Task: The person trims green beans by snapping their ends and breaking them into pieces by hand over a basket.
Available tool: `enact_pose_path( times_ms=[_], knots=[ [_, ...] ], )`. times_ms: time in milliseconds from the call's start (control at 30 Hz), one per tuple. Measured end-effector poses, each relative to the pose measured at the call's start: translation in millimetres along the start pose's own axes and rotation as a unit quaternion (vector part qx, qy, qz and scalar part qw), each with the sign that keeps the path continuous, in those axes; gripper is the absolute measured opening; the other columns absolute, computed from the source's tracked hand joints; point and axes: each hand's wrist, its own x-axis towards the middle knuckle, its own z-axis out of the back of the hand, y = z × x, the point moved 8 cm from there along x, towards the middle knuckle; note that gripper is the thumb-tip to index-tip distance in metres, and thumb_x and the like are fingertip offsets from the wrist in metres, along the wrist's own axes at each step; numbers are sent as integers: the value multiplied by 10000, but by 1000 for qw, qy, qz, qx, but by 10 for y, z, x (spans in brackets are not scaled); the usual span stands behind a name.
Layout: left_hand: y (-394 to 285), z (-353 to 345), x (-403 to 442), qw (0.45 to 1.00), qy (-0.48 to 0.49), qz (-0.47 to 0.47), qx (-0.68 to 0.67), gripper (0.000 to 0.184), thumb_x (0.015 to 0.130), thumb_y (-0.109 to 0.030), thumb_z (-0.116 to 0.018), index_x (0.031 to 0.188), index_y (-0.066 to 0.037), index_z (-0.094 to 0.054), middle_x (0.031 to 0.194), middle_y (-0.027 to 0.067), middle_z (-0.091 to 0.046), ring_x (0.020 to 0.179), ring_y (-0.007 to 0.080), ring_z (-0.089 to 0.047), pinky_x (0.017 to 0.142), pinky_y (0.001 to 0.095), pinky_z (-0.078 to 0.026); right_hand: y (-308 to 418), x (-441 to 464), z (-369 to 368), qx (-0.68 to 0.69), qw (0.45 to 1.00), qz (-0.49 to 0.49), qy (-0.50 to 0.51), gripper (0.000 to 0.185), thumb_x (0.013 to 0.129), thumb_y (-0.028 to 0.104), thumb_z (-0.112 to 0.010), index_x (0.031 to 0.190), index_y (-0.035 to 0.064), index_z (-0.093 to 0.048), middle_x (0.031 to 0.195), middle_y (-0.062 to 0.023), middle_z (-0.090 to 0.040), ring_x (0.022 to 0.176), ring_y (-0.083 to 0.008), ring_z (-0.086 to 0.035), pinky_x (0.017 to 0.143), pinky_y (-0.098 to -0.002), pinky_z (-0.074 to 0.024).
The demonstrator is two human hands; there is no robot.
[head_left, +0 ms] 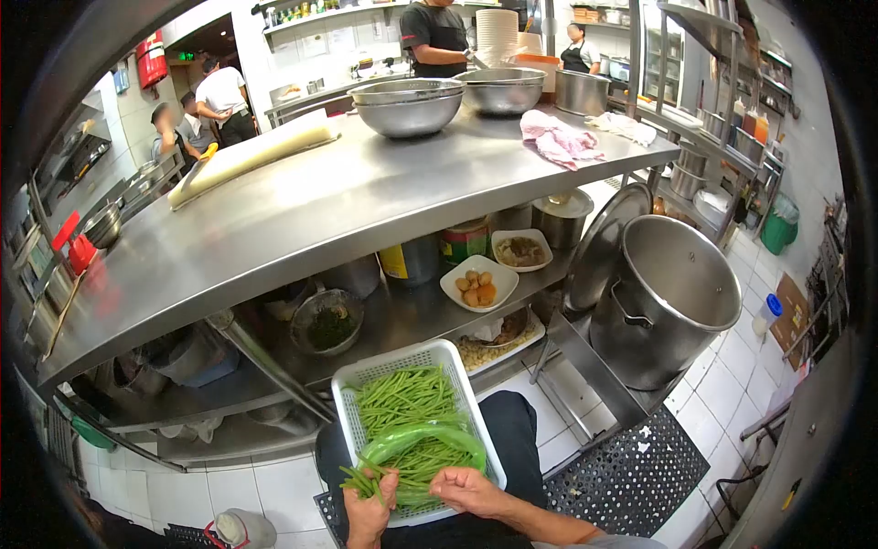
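A white perforated basket (344, 403) rests on the person's lap, full of green beans (402, 398). Across its middle lies a green plastic bag (412, 437), with more beans on the near side of it. My left hand (370, 506), at the basket's near left corner, is closed round a small bunch of beans whose ends stick out to the left. My right hand (468, 491) is over the near right part of the basket, its fingers pinched together beside the beans; what they hold, if anything, is too small to make out.
Ahead stands a steel table (302, 197) with metal bowls (408, 108) and a pink cloth (555, 139). Its lower shelf holds bowls of food. A large steel pot (672, 293) is at the right, above a black perforated mat (631, 476). Several people stand beyond the table.
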Motion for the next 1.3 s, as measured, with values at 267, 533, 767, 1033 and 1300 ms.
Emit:
enact_pose_path(
  times_ms=[267, 533, 767, 1033, 1300],
  knots=[
    [-561, -226, -308, 963, 27, -234, 129, 132, 893, -148, -695, 906, -64, -594, 744, 26, -591, 538, 112, -504, 474, 251, -389, -10, 114, 287, 145, 986, -23, -84, 73, 942, 115, -528, 926, 52, -561, 688, 21, -471, 516, -58, -378, 409, -234, -276],
    [234, -115, -121, 975, 75, 173, -119, 137, 848, -61, -610, 798, -10, -494, 554, 56, -443, 422, 143, -424, 383, 282, -328, 194, 105, 329, 334, 942, 31, 24, 138, 933, 116, -467, 950, 32, -575, 684, -32, -463, 533, -90, -361, 430, -236, -287],
    [242, -182, -143, 968, 107, 222, -48, 145, 850, -64, -604, 792, -19, -480, 552, 40, -437, 418, 138, -419, 385, 281, -327, 307, 39, 47, -321, 931, 169, -38, 216, 949, 163, -614, 1102, 24, -675, 770, -74, -655, 625, -126, -583, 578, -262, -472],
    [287, -31, -95, 974, 55, 205, -76, 147, 809, -76, -624, 832, -9, -495, 520, 46, -427, 386, 146, -403, 366, 286, -317, 347, -78, -62, -356, 924, 139, -29, 199, 946, 141, -606, 1075, 2, -668, 692, -158, -631, 587, -153, -586, 578, -308, -476],
    [204, -15, -178, 978, 74, 185, -66, 144, 866, -89, -654, 828, -27, -529, 575, 30, -477, 445, 111, -446, 408, 248, -335, 353, -210, 1, -300, 945, 101, -83, 172, 957, 101, -581, 998, -31, -685, 742, -52, -653, 627, -78, -544, 559, -238, -439]
  ],
)
